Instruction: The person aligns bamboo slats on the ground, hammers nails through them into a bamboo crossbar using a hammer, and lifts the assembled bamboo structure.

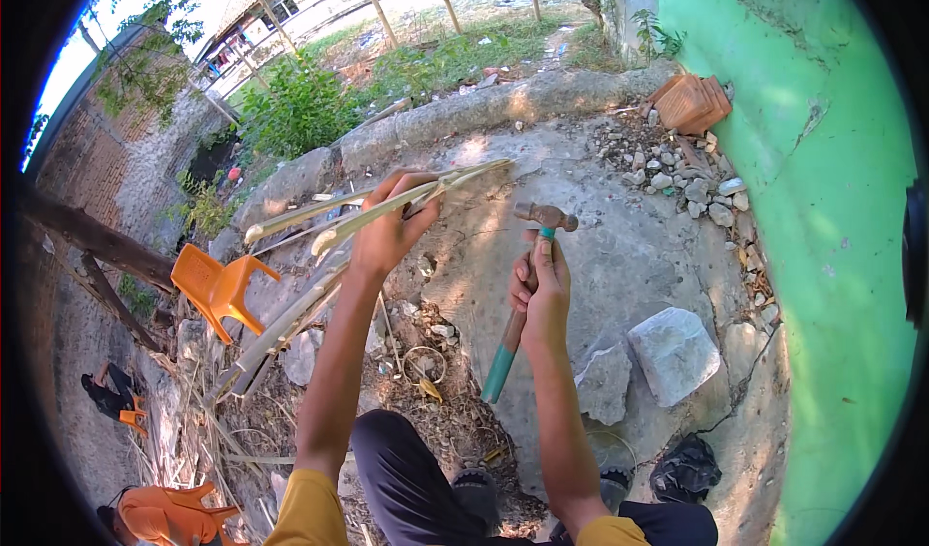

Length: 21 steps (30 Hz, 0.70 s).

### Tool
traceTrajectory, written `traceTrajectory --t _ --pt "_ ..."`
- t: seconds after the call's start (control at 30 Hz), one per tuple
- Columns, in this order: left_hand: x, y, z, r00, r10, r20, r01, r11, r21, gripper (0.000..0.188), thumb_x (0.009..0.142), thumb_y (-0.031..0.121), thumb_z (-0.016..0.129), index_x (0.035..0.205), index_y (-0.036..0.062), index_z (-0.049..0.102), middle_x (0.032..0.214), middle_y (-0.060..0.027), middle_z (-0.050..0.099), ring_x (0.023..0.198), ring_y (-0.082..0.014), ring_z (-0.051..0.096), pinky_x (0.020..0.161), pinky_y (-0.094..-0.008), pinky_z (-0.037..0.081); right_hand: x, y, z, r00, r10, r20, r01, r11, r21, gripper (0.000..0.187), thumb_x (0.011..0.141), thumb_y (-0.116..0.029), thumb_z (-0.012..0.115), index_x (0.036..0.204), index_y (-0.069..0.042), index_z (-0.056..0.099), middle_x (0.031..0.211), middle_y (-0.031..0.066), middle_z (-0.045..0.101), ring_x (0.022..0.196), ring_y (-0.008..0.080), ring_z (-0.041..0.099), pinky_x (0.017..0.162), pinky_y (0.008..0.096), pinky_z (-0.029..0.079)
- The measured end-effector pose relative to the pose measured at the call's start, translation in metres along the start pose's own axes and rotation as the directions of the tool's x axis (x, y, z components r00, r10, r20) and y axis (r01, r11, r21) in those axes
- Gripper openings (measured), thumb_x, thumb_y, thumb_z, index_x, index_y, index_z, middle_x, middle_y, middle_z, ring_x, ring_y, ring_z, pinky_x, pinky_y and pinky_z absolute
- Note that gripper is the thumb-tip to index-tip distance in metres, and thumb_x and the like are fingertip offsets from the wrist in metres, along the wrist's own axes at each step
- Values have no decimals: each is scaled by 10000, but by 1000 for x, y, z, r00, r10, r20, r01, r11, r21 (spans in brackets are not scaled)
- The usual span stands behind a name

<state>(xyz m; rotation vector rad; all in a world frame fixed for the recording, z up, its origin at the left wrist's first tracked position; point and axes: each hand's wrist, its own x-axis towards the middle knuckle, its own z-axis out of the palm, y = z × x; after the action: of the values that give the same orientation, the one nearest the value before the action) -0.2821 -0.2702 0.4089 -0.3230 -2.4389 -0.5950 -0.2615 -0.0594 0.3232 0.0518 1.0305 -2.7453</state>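
Observation:
My left hand (392, 225) is closed around a few pale split sticks (341, 236), which look like bamboo. Their far ends come together in a narrow tip pointing right, while the near ends spread apart to the left. In my right hand (542, 290) is a hammer (502, 364) with a rusty metal head and a worn green and brown handle. My fingers wrap the handle just below the head, which is raised and apart from the sticks. Below and right of that hand lie a pale stone block (675, 355) and a flatter grey stone (604, 387).
A green wall (832, 256) bounds the right, with bricks (689, 104) and rubble at its foot. More long sticks (281, 338) lie left of my forearm, near an orange chair (227, 285). A person in orange (166, 517) is at lower left. A black plastic bag (685, 467) lies near my foot.

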Motion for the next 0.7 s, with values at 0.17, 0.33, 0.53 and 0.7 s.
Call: traceTrajectory --t 0.17,0.33,0.53,0.7 --pt "15 29 -58 994 -103 -26 104 994 40 183 912 144 735 1033 9 712 762 -25 641 574 -46 524 480 -247 382 -10 -35 -40 990 -77 -114 77 997 -4 308 1089 -349 476 1242 -92 547 760 -30 436 501 35 327 420 214 249" --pt "28 46 -149 979 -177 -96 173 984 -47 236 959 198 703 979 -36 686 555 14 563 430 -23 451 395 -240 325 -18 -61 -45 972 -169 -162 175 984 28 334 1083 -366 491 1266 -90 538 749 -32 424 501 40 326 412 218 251" --pt "36 76 -214 989 -133 -71 109 953 -282 341 996 276 663 1107 -40 599 660 -16 589 421 -50 447 391 -239 343 -42 -77 -15 960 -255 -117 256 967 -2 320 1098 -331 454 1270 -76 543 740 -32 428 488 34 318 403 209 243" --pt "33 79 -224 993 -112 -43 96 956 -276 438 1009 360 650 1144 -50 577 667 -3 548 450 -55 448 409 -238 340 -64 -54 30 970 -242 1 241 967 -79 354 1091 -348 474 1292 -68 553 750 -36 432 494 33 321 413 209 248"
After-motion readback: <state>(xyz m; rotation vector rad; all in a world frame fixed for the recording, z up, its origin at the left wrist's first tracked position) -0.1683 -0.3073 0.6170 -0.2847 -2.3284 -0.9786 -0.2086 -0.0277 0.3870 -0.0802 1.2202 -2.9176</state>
